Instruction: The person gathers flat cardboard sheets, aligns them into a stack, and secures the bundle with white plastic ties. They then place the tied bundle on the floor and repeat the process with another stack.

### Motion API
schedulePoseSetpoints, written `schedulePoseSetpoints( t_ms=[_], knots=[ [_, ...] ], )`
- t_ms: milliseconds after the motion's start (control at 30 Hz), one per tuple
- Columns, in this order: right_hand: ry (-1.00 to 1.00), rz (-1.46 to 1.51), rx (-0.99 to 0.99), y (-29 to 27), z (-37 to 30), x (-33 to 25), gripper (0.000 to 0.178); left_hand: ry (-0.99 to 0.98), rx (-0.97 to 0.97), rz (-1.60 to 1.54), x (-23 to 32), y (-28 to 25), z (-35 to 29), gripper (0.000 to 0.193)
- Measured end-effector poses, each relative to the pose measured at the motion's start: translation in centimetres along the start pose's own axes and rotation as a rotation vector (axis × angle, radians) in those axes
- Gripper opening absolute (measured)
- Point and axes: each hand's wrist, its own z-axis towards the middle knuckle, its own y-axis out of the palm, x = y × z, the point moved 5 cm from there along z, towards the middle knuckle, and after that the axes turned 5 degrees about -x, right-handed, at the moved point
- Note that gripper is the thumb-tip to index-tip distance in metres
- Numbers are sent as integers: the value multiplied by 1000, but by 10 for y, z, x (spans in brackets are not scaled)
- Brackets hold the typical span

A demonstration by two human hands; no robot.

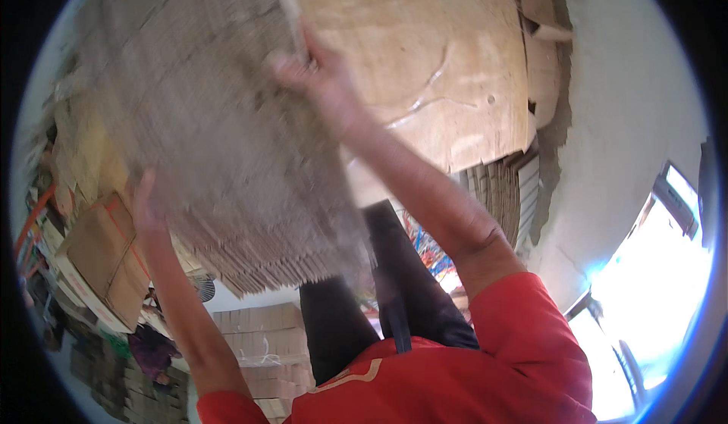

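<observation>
A large stack of brown-grey cardboard sheets [235, 128], blurred by motion, fills the upper left, its many layered edges showing at the near side. My right hand [318, 75] grips its right edge, thumb on the top face and a finger along the side. At the stack's left side is my left hand [152, 200], smeared and partly hidden against it. To the right, a plywood board [447, 37] carries loose strands of clear string [428, 87].
An open cardboard box [110, 253] stands at left among clutter. More bundled cardboard [262, 341] lies low, and another stack [497, 197] sits under the board. Colourful strands [432, 253] show behind my legs. A pale wall [614, 83] and bright opening [652, 295] are at right.
</observation>
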Motion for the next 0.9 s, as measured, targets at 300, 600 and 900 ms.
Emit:
schedulePoseSetpoints(
  t_ms=[300, 600, 900],
  knots=[
    [-93, -452, -61, 38, -158, 4, 113, 29, 167, 2, -59, -120, -157, 88],
    [37, 78, 62, -70, -94, 88, 107, 53, -87, 459, -96, 30, -56, 82],
    [14, -163, 242, -55, -93, 99, 112, -38, -22, 344, -97, 16, -44, 71]
  ],
)
